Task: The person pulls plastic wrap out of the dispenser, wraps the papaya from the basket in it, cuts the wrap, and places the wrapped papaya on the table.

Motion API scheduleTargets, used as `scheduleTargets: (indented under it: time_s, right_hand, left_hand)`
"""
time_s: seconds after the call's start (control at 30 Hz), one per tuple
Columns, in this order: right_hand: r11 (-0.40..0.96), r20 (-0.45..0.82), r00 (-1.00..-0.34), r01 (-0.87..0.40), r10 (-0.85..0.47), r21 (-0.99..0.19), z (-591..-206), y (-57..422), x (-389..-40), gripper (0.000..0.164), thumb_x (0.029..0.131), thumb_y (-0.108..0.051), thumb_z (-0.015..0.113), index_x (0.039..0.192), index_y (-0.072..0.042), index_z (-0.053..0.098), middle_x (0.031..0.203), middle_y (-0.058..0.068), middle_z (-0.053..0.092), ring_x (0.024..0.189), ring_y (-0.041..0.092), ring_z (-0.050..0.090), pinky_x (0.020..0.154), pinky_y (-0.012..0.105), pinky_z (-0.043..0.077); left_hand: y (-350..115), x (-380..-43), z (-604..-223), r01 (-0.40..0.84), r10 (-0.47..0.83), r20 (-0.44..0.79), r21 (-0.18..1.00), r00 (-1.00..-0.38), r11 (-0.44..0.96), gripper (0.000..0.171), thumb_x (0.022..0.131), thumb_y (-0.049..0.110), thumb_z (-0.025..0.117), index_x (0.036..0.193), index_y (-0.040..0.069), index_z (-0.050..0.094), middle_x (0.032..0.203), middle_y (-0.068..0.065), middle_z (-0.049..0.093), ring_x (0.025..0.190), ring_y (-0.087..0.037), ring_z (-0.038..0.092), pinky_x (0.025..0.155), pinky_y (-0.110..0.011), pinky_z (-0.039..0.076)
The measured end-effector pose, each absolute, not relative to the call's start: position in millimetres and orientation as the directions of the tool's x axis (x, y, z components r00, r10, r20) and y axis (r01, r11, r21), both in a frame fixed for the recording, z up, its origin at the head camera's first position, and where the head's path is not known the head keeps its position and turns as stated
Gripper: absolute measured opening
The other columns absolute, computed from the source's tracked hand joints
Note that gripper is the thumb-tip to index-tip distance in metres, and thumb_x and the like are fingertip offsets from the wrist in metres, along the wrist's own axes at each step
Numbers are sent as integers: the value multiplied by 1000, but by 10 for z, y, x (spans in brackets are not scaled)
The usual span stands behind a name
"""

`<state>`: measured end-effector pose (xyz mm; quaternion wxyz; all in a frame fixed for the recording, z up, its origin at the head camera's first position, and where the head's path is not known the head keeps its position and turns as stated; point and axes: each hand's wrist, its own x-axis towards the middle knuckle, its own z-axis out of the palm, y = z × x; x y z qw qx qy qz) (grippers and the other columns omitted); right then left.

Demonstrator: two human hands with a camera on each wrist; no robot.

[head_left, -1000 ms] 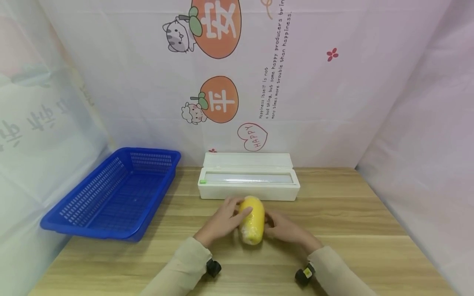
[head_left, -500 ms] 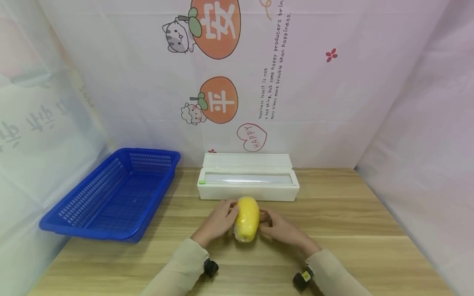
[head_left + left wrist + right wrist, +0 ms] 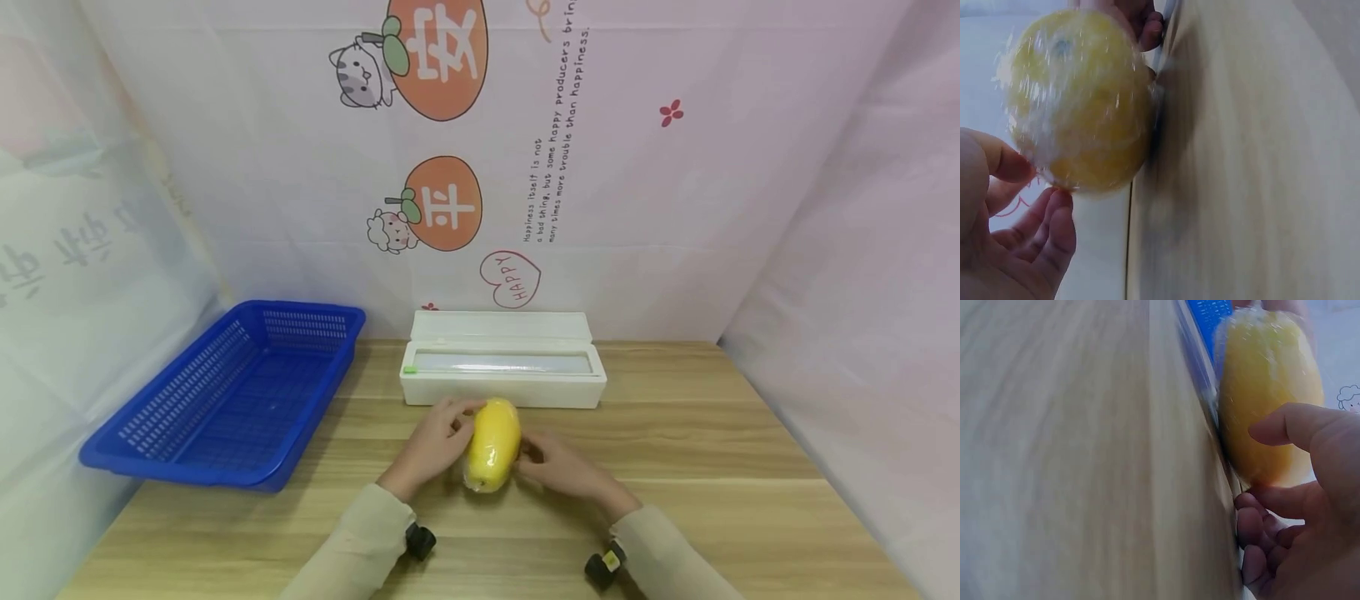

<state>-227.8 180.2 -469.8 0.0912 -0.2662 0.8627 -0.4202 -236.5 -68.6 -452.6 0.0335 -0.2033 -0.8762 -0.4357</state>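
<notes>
A yellow melon (image 3: pixel 492 444) wrapped in clear cling film is on or just over the wooden table, between both hands. My left hand (image 3: pixel 435 442) holds its left side; in the left wrist view the fingertips (image 3: pixel 1063 203) meet the lower edge of the wrapped melon (image 3: pixel 1082 103). On the other side, my right hand (image 3: pixel 566 471) touches the melon with curled fingers. The right wrist view has its thumb (image 3: pixel 1272 428) across the melon (image 3: pixel 1266 375) and the index finger under it. Behind the melon stands a white cling film dispenser (image 3: pixel 502 390), its lid raised.
At the left, a blue plastic basket (image 3: pixel 300 442) with slotted sides stands on the wooden table (image 3: pixel 675 433). A green slider (image 3: pixel 409 369) sits at the left end of the dispenser's opening. Printed white cloth (image 3: pixel 637 208) hangs behind and at the sides.
The melon has shifted a little to the left and turned, its near end now pointing more to the left. Both hands have moved left with it.
</notes>
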Motion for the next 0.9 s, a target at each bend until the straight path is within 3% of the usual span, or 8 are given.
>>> scheduleTargets:
  time_s: [0.13, 0.23, 0.37, 0.47, 0.67, 0.9]
  right_hand:
    - [470, 61, -855, -341, -515, -815, -4713, 1777, -2264, 57, 94, -20, 68, 144, 1, 49, 135, 15, 59, 120, 29, 55, 102, 49, 45]
    - [417, 37, -877, -264, -479, -870, -4704, 1771, -2231, 64, 94, -20, 68, 149, 0, 41, 136, 19, 56, 117, 32, 57, 94, 46, 51]
    - [392, 28, -903, -213, -428, -895, -4674, 1775, -2191, 69, 96, -22, 67, 154, -7, 34, 133, 18, 57, 114, 31, 57, 93, 46, 51]
    - [404, 30, -912, -211, -409, -890, -4652, 1783, -2172, 69, 98, -23, 65, 156, -10, 30, 134, 17, 56, 116, 31, 56, 98, 50, 47]
    - [394, 30, -924, -192, -382, -899, -4630, 1802, -2158, 65, 100, -25, 62, 156, -11, 32, 135, 18, 53, 115, 31, 57, 94, 48, 50]
    - [334, 14, -923, -153, -384, -930, -4646, 1816, -2184, 64, 101, -22, 60, 157, -13, 30, 138, 18, 49, 116, 31, 56, 92, 42, 53]
  left_hand:
    - [-699, -2353, -4514, 354, 311, 212, 770, -927, 531, 35, 104, 24, 50, 136, 18, 62, 119, -1, 60, 93, -13, 59, 77, -31, 53]
    - [-701, -2339, -4516, 324, 310, 180, 792, -934, 517, 37, 106, 33, 48, 138, 17, 60, 124, -3, 61, 98, -15, 62, 82, -34, 54]
    - [-692, -2327, -4539, 290, 331, 137, 832, -934, 472, 45, 107, 39, 45, 141, 10, 53, 126, -9, 62, 101, -19, 64, 82, -36, 55]
    - [-675, -2321, -4566, 267, 344, 109, 851, -932, 452, 50, 107, 41, 43, 143, 6, 49, 127, -13, 62, 105, -21, 64, 82, -35, 56]
    - [-634, -2319, -4619, 194, 346, 51, 898, -937, 394, 54, 107, 42, 44, 144, 3, 46, 130, -14, 61, 110, -25, 62, 79, -33, 58]
    - [-618, -2339, -4642, 171, 333, 31, 900, -942, 400, 53, 107, 42, 44, 144, 4, 47, 127, -14, 62, 96, -19, 64, 74, -34, 57]
